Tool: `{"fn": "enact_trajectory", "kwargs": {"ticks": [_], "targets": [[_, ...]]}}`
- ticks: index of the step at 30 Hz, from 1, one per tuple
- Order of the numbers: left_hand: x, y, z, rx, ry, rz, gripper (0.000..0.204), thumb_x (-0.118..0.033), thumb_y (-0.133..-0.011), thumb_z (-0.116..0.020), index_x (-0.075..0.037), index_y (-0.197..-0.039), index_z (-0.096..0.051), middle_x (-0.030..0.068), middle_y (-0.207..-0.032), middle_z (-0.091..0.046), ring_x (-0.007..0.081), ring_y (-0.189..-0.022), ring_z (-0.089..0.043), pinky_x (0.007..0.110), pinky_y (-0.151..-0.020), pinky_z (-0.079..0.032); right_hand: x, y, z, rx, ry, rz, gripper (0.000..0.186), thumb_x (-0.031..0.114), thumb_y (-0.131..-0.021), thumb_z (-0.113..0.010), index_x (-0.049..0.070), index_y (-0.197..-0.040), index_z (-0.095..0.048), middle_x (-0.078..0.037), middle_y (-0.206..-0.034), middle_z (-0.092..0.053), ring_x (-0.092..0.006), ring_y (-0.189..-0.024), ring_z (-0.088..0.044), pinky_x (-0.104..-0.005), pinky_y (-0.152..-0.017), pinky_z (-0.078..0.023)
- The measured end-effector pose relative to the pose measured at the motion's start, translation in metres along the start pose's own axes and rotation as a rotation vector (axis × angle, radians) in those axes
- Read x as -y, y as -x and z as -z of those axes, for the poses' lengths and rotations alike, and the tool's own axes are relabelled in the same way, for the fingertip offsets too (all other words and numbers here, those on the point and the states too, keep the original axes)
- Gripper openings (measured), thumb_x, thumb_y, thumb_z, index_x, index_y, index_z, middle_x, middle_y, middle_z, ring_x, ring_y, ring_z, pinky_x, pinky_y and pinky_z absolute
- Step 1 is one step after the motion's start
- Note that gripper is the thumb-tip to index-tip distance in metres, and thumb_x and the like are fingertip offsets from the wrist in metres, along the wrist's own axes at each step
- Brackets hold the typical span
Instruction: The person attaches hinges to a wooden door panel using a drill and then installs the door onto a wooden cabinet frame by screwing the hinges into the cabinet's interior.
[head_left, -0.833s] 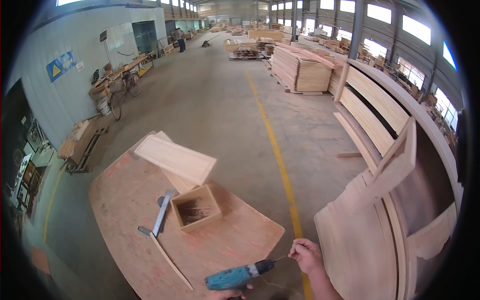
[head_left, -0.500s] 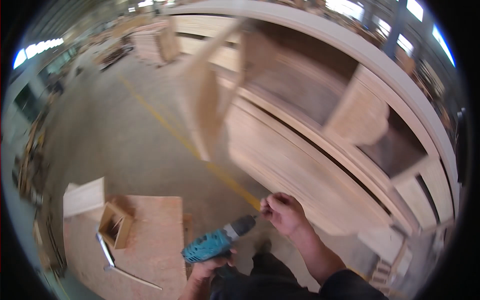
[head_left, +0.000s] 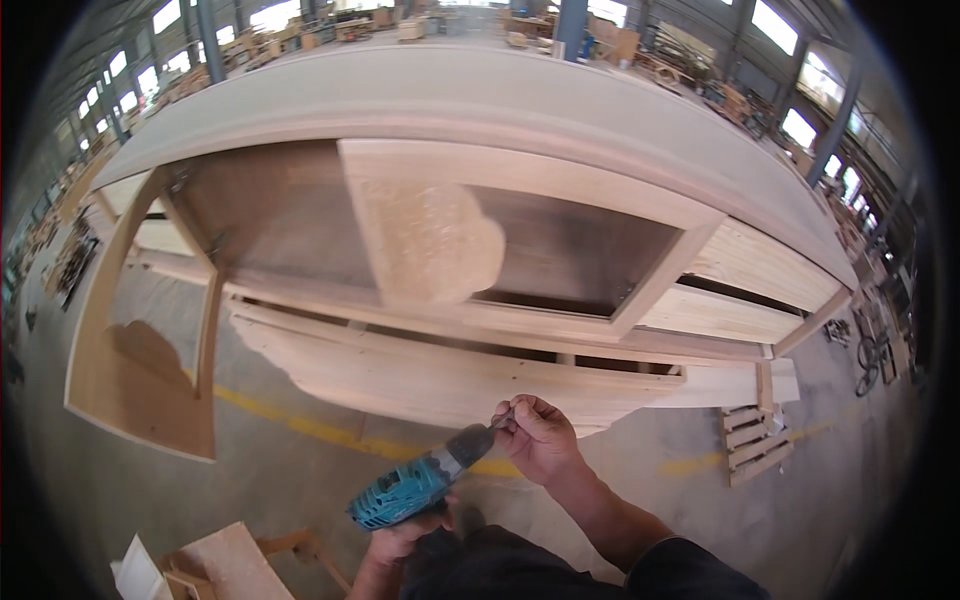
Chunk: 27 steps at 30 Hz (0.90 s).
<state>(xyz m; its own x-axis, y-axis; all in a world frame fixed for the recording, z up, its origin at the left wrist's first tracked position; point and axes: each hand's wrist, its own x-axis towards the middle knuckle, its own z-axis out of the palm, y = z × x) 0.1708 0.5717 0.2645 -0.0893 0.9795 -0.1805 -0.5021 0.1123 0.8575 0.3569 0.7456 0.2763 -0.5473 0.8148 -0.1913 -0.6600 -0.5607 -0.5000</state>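
Observation:
In the lower middle, my left hand (head_left: 410, 528) grips a teal-and-black cordless drill (head_left: 400, 494) that points up and to the right. My right hand (head_left: 540, 440) is closed, thumb and fingers pinching a thin bit (head_left: 497, 423) at the chuck's tip; its exact end is hidden by the fingers. Beyond both hands stands a long pale unfinished wooden cabinet (head_left: 520, 90). An open door (head_left: 140, 400) with a curved cut-out hangs at its left. A shaped panel (head_left: 420, 240) sits in the middle section, and drawer fronts (head_left: 750, 260) are at the right.
The workbench (head_left: 225, 560) with boards and a box is at the bottom left. A pallet (head_left: 750, 450) lies at the right by a yellow floor line (head_left: 690, 466). A bicycle (head_left: 870, 360) is far right. Posts (head_left: 572, 35) and stacked timber stand behind the cabinet.
The view has swung right from the bench and aisle to face the cabinet, so the bench now sits bottom left. My right fingers have closed in on the drill's tip.

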Motion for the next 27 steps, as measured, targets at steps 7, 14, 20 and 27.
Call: {"fn": "enact_trajectory", "kwargs": {"ticks": [7, 14, 20, 27], "targets": [[0.001, -0.115, -0.011, 0.236, -0.247, 0.054, 0.035, -0.009, -0.074, -0.065, 0.002, -0.107, -0.068, 0.0096, -0.092, -0.069, 0.0207, -0.076, -0.067, 0.032, -0.071, -0.055, 0.060, -0.029, 0.019, -0.178, 0.152, 0.218, 0.013, 0.016, -0.103, -0.057, 0.006, -0.105, -0.066, -0.009, -0.103, -0.070, -0.0190, -0.089, -0.068, -0.0341, -0.082, -0.059], [-0.006, -0.222, -0.036, 0.508, 0.094, 0.117, 0.039, -0.006, -0.090, -0.067, -0.005, -0.129, -0.059, 0.0072, -0.114, -0.069, 0.0137, -0.084, -0.066, 0.030, -0.075, -0.056, 0.115, -0.049, 0.055, -0.678, 1.038, 0.568, 0.027, 0.030, -0.100, -0.064, 0.004, -0.099, -0.062, -0.009, -0.085, -0.068, -0.0174, -0.073, -0.068, -0.0306, -0.068, -0.058], [-0.004, -0.288, -0.064, 0.619, -0.045, 0.147, 0.036, -0.005, -0.090, -0.064, -0.004, -0.127, -0.060, 0.0053, -0.111, -0.069, 0.0131, -0.081, -0.067, 0.029, -0.075, -0.056, 0.161, -0.079, 0.084, -1.076, 1.794, 0.621, 0.030, 0.024, -0.094, -0.069, -0.003, -0.099, -0.058, -0.021, -0.088, -0.066, -0.0293, -0.083, -0.068, -0.0368, -0.072, -0.053], [-0.014, -0.324, -0.086, 0.548, 0.088, 0.087, 0.033, 0.006, -0.084, -0.062, 0.001, -0.117, -0.065, 0.0063, -0.100, -0.070, 0.0136, -0.073, -0.068, 0.028, -0.067, -0.057, 0.153, -0.093, 0.081, -1.125, 1.666, 0.552, 0.038, 0.026, -0.092, -0.070, -0.005, -0.105, -0.050, -0.026, -0.089, -0.069, -0.0384, -0.083, -0.069, -0.0420, -0.075, -0.053]]}}
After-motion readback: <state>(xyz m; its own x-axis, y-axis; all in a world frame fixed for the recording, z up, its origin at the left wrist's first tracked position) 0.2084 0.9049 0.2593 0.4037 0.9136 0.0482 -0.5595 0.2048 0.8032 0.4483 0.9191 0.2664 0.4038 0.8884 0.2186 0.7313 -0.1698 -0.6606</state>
